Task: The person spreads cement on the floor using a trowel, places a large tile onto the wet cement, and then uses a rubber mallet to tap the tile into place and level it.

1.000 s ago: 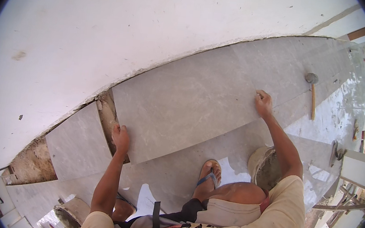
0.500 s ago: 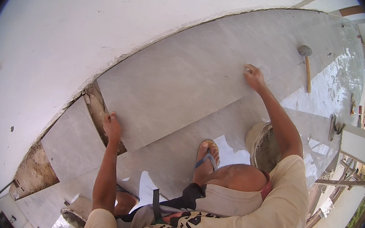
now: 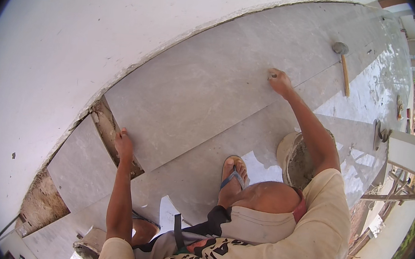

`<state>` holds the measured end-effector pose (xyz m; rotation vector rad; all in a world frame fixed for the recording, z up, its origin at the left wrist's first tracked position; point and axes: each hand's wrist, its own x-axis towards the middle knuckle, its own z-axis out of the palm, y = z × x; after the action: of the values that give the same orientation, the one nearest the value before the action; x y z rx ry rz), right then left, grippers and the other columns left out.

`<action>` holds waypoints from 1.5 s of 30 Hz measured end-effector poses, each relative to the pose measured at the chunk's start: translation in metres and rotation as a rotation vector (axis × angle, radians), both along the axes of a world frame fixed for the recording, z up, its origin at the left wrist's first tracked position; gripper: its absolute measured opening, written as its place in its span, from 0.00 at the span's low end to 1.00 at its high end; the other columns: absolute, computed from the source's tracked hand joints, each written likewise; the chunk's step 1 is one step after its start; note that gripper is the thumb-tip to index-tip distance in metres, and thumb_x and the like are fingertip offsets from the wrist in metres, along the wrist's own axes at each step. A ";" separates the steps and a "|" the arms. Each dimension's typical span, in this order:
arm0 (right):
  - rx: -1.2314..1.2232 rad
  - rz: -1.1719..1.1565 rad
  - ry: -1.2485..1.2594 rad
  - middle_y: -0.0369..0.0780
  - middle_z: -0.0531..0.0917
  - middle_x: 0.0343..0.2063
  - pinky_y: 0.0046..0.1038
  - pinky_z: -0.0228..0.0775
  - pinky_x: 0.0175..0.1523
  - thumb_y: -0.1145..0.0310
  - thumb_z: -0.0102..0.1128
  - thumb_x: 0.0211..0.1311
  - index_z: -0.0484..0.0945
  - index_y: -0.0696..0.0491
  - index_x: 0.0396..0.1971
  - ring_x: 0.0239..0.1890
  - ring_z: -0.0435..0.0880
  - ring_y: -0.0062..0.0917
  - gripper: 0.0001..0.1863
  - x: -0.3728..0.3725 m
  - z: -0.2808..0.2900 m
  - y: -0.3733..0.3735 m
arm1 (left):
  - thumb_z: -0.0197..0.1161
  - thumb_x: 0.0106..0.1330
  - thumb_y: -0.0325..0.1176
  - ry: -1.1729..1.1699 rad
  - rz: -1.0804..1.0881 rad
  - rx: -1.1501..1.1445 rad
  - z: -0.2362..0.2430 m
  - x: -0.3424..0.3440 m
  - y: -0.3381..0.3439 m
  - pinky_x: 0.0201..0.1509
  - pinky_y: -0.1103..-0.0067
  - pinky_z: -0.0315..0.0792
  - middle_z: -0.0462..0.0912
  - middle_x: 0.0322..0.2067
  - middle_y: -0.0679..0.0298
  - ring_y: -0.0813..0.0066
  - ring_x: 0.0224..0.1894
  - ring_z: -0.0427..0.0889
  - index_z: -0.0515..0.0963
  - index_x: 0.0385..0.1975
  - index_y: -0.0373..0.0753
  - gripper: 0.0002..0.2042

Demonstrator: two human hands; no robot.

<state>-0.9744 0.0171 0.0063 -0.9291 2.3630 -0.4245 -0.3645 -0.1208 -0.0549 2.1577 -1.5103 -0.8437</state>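
A large grey floor tile (image 3: 185, 97) lies along the white wall. My left hand (image 3: 124, 144) is closed at the tile's left end, beside a narrow open strip (image 3: 108, 126) of rough mortar; its fingertips are partly hidden. My right hand (image 3: 279, 82) rests near the tile's far right part, fingers curled in; whatever small thing they may hold is too small to make out. Left of the strip lies a smaller grey tile (image 3: 83, 159).
A mallet (image 3: 344, 73) with a wooden handle lies at the upper right. A mortar-caked bucket (image 3: 290, 156) stands under my right forearm, another container (image 3: 89, 246) at lower left. The white wall (image 3: 75, 40) borders the tiles. Bare rough ground (image 3: 46, 198) shows at left. Sandals (image 3: 379, 135) lie at right.
The view has shifted slightly. My right hand has moved a little to the left over the tile, its fingers still curled. My left hand stays at the tile's left end.
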 end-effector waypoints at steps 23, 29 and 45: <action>-0.055 0.029 -0.010 0.46 0.86 0.48 0.33 0.78 0.45 0.73 0.54 0.57 0.80 0.49 0.58 0.42 0.85 0.33 0.26 -0.011 -0.012 0.007 | 0.56 0.71 0.50 -0.192 -0.087 0.129 0.020 -0.010 -0.005 0.49 0.57 0.70 0.83 0.34 0.43 0.42 0.42 0.81 0.80 0.34 0.30 0.23; 0.066 -0.267 -0.072 0.41 0.85 0.41 0.31 0.77 0.41 0.67 0.60 0.59 0.82 0.49 0.52 0.41 0.83 0.26 0.20 -0.015 0.004 0.013 | 0.60 0.67 0.50 -0.154 -0.237 0.238 0.010 0.004 -0.019 0.40 0.61 0.74 0.82 0.24 0.48 0.50 0.29 0.83 0.79 0.28 0.31 0.23; -0.477 -1.179 -0.772 0.43 0.73 0.51 0.40 0.72 0.63 0.67 0.57 0.66 0.72 0.60 0.55 0.53 0.75 0.35 0.21 0.084 -0.029 0.062 | 0.68 0.62 0.50 -0.141 -0.243 0.370 0.043 0.000 -0.025 0.31 0.69 0.77 0.80 0.12 0.58 0.65 0.17 0.82 0.80 0.19 0.34 0.22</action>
<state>-0.8899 0.0791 -0.0225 0.5501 1.8133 -1.4976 -0.3644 -0.1460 -0.0115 2.3625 -1.8357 -1.1512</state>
